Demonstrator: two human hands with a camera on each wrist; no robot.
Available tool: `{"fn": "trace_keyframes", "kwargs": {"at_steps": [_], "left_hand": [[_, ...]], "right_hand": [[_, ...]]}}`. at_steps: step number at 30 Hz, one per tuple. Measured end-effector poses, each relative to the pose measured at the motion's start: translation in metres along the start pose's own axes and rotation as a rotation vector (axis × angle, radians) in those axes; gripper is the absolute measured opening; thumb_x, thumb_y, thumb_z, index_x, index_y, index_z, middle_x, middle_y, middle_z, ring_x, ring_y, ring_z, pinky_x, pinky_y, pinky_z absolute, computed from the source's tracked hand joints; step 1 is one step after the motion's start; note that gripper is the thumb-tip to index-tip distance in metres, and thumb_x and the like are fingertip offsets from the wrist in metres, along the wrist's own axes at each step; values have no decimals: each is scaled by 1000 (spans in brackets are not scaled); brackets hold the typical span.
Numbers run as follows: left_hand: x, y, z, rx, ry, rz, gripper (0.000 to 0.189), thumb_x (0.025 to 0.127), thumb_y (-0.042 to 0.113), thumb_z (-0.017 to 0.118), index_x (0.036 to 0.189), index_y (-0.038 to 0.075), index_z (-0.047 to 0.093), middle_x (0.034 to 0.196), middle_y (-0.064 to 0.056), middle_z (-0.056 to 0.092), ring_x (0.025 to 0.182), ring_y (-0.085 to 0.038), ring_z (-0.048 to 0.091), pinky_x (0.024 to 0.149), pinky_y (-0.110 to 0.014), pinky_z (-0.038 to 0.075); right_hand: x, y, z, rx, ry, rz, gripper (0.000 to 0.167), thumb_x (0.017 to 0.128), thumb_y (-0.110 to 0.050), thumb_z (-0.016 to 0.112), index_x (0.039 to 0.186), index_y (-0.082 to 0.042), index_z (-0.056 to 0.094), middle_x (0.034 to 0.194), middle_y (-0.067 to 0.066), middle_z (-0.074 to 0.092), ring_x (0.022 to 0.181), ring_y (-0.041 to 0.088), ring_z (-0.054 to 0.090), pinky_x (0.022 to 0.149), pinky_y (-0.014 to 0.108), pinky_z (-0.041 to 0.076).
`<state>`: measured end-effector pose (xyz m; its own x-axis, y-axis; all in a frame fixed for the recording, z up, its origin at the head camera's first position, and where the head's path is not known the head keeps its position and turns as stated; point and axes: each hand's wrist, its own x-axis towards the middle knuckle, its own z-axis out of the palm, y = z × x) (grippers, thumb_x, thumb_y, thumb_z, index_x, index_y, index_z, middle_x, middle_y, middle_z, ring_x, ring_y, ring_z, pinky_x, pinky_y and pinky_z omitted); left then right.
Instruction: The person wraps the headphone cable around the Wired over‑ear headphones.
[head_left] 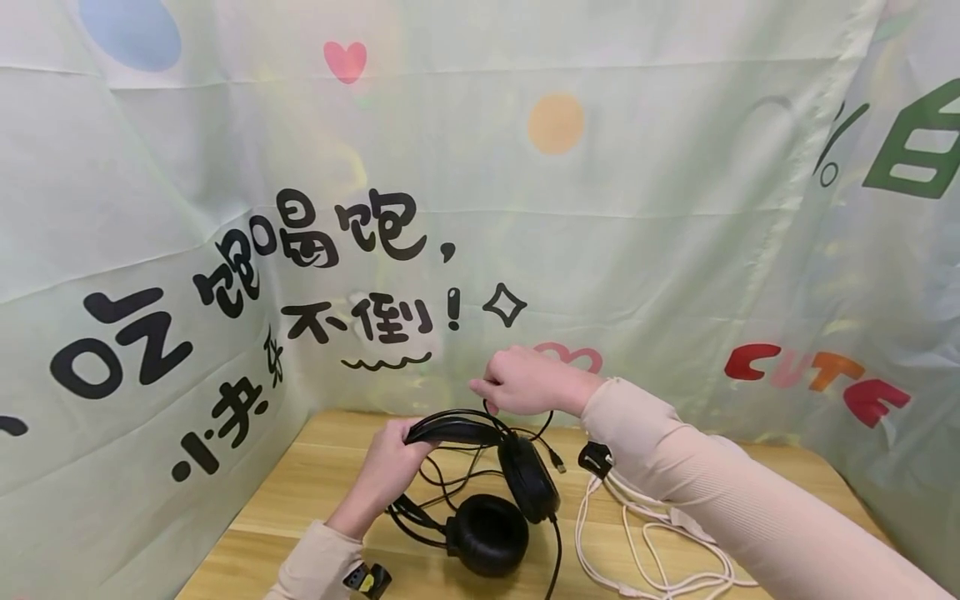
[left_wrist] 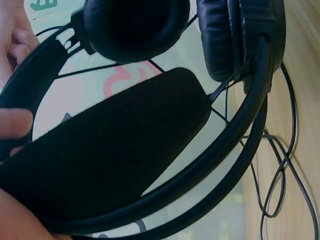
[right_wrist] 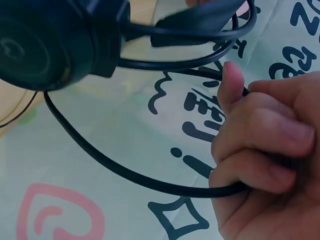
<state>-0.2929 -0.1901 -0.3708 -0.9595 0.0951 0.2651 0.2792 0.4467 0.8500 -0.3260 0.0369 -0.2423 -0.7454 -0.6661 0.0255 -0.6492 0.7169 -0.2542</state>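
My left hand grips black over-ear headphones by the headband, holding them over the wooden table with both ear cups toward the right. In the left wrist view the padded headband runs into that hand, thumb across the pad. Above and behind the headphones is my right hand, fingers curled round their black cable. A loop of this cable hangs between an ear cup and the right hand in the right wrist view. More thin black cable lies in loose loops on the table, beneath the headphones.
A USB plug lies behind the headphones, near the right ear cup. White cable lies coiled on the table, partly under the right forearm. A printed fabric curtain closes in the table's back and sides.
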Motion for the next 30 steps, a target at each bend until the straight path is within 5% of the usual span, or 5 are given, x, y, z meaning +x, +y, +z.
{"fn": "trace_keyframes", "kwargs": {"at_steps": [10, 20, 30], "left_hand": [[2, 6, 3, 196, 261, 24, 34, 87, 12, 66, 60, 17, 45, 50, 9, 36, 49, -12, 36, 53, -27, 31], [11, 9, -2, 259, 345, 15, 28, 82, 9, 60, 62, 16, 42, 52, 5, 34, 49, -17, 35, 54, -31, 31], [23, -17, -7, 260, 439, -33, 26, 84, 11, 60, 62, 15, 45, 52, 5, 37, 52, -19, 39, 55, -33, 31]], "right_hand": [[-4, -6, -3, 76, -28, 29, 40, 112, -29, 56, 82, -9, 72, 54, -4, 57, 42, 13, 58, 55, 26, 54], [-10, -20, -10, 102, -12, 20, 32, 112, -32, 56, 95, -12, 75, 56, 3, 66, 41, 13, 60, 52, 31, 56], [-25, -56, -18, 151, -11, -102, 29, 112, -30, 55, 94, -16, 71, 48, -5, 55, 35, 12, 54, 53, 30, 58]]}}
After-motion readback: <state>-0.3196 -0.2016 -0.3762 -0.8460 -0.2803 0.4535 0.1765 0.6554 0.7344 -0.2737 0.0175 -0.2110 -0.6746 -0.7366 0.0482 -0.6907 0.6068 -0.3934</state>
